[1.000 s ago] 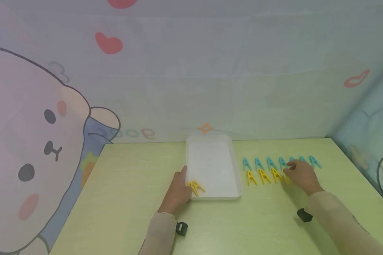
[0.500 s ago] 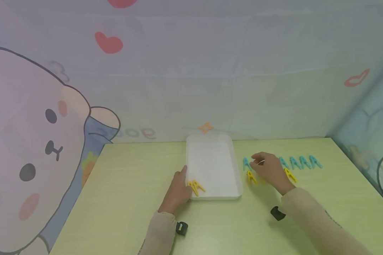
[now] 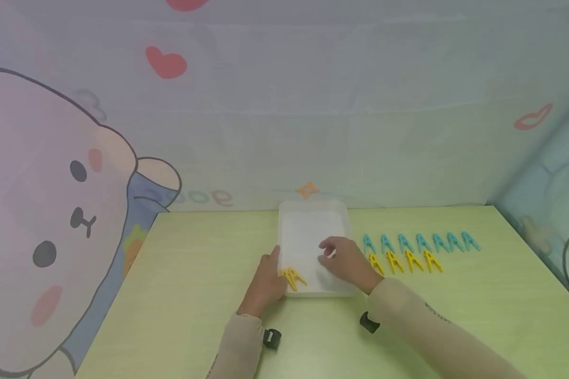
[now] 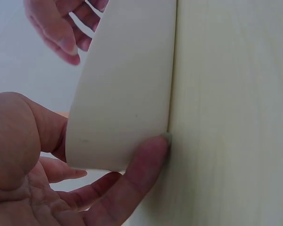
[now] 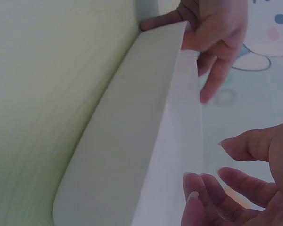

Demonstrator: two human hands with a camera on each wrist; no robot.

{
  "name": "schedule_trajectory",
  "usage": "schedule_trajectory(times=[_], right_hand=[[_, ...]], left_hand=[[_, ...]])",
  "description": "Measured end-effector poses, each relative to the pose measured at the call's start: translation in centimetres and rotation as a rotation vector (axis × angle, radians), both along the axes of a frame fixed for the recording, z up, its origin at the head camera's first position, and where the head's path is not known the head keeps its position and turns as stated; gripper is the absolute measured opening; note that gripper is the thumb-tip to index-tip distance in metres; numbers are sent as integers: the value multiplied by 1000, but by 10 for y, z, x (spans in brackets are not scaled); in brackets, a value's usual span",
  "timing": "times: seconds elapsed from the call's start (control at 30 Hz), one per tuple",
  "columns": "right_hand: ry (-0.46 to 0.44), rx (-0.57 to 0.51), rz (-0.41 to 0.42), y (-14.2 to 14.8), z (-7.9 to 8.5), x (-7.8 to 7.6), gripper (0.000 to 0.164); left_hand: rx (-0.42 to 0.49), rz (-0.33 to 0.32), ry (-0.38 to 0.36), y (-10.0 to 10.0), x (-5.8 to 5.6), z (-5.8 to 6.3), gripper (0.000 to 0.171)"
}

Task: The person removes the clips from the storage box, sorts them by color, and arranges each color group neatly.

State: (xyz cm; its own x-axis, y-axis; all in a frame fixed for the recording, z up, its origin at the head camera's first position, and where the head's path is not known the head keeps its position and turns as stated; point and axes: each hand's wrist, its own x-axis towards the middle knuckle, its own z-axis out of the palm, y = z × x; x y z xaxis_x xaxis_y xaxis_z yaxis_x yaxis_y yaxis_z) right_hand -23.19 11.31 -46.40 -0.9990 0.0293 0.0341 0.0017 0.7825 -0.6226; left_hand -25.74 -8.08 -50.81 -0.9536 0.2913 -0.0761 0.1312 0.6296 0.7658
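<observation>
A white tray (image 3: 310,223) lies on the table, and my left hand (image 3: 264,283) grips its near left corner. In the left wrist view, fingers of that hand wrap the tray's end, one fingertip low on the outer wall. Two yellow clothespins (image 3: 295,277) lie inside the tray beside this hand. Over the right part of the tray hovers my right hand (image 3: 350,263), fingers loosely bent and thumb apart, with nothing between them. The right wrist view shows the same bare fingers (image 5: 243,181) above the tray's rim.
Right of the tray, several blue clothespins (image 3: 404,242) form a back row, with several yellow clothespins (image 3: 412,260) in a row before them. A printed cloth (image 3: 408,105) hangs behind the table's back edge. The pale table (image 3: 208,258) extends to both sides.
My right hand has swept left from over the clothespin rows to above the tray, uncovering the rows. The left hand and tray stay in place.
</observation>
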Motion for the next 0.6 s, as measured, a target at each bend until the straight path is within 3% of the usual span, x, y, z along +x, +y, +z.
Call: schedule_trajectory(times=[0.23, 0.6], right_hand=[[-52, 64, 82, -23, -8, -3, 27], [-105, 139, 174, -53, -20, -7, 38]], left_hand=[[13, -46, 21, -1, 0, 1, 76], [-1, -43, 44, -4, 0, 1, 76]])
